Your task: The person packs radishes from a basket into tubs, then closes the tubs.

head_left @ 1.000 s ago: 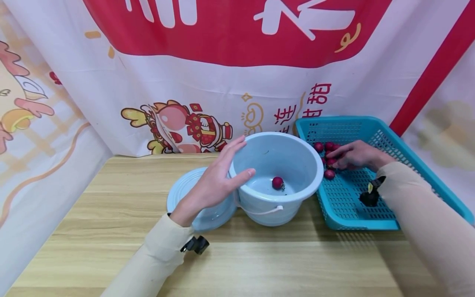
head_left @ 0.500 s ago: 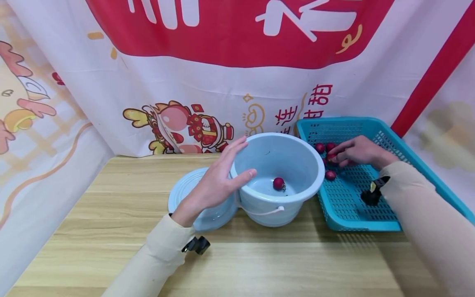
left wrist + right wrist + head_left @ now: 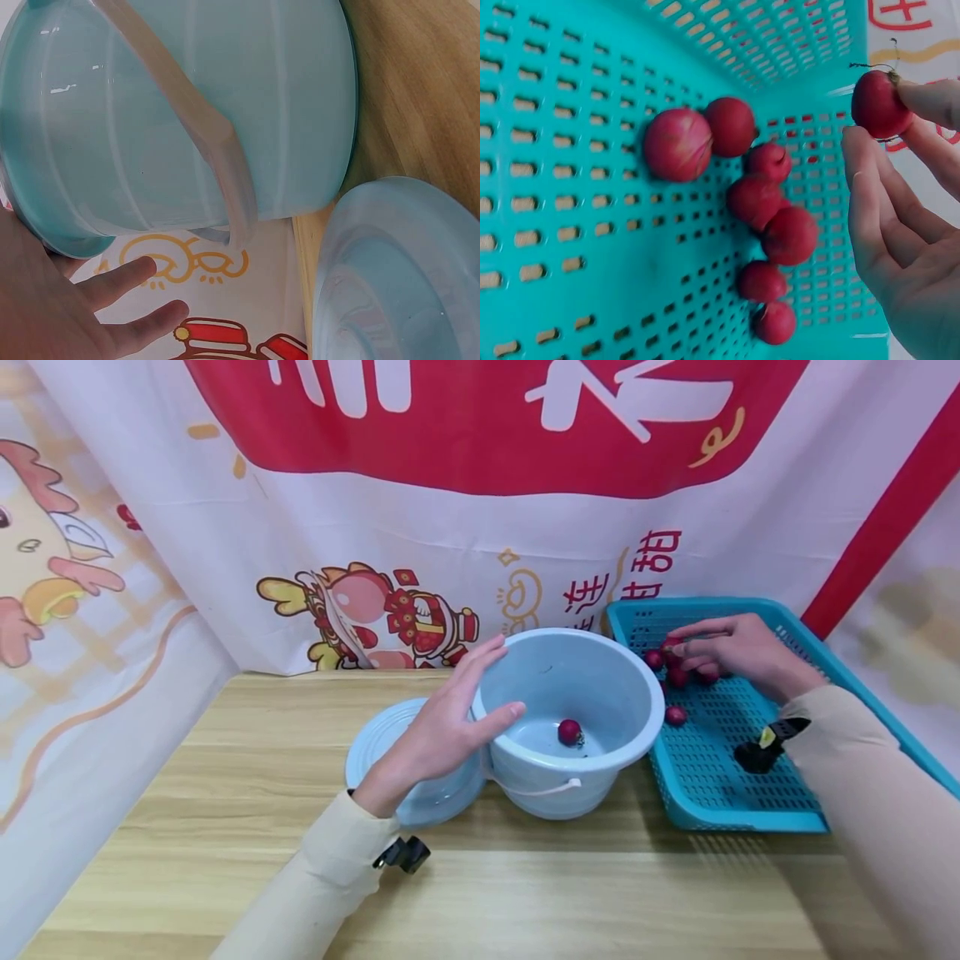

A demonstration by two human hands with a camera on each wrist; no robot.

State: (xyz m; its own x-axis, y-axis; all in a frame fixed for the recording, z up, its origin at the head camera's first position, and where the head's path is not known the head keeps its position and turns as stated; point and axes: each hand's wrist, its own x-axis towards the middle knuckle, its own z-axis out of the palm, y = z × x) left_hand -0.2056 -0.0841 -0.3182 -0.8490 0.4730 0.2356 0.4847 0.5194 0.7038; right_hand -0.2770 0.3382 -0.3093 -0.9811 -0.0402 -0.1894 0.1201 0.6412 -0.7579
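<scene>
Far left: white cloth [image 3: 150, 693] with cartoon bird print, also running behind as backdrop. In front of it: wood-grain bench [image 3: 225, 810], under everything else.

Next, rightward: round pale blue lid [image 3: 375, 735], flat on bench, partly hidden in head view by left hand [image 3: 450, 727] and wrist. On that hand: extended, spread fingers, thumb apart, at left rim of pale blue bucket [image 3: 555, 797]. Gripping nothing; contact with rim hard to confirm. On same arm: tan sleeve [image 3: 330, 852], black wrist mount [image 3: 402, 855] at cuff.

Mid-bench: the bucket itself, upright and uncovered, with pale handle [image 3: 180, 97] down against near wall. Inside, on its bottom: single radish [image 3: 569, 732], red, with dark bits beside.

Just right of bucket: teal slotted basket [image 3: 750, 820], also on bench. Inside, mostly toward far left part: loose radishes [image 3: 754, 201], at least seven in right wrist view, mostly bunched; in head view, one nearer and a bit apart.

Over that bunch: right hand [image 3: 738, 647]. Between thumb and finger: held radish [image 3: 877, 105], pinched, raised above the others, stem showing. Remaining fingers only slightly bent.

Far right: second tan sleeve, across basket's right side.
</scene>
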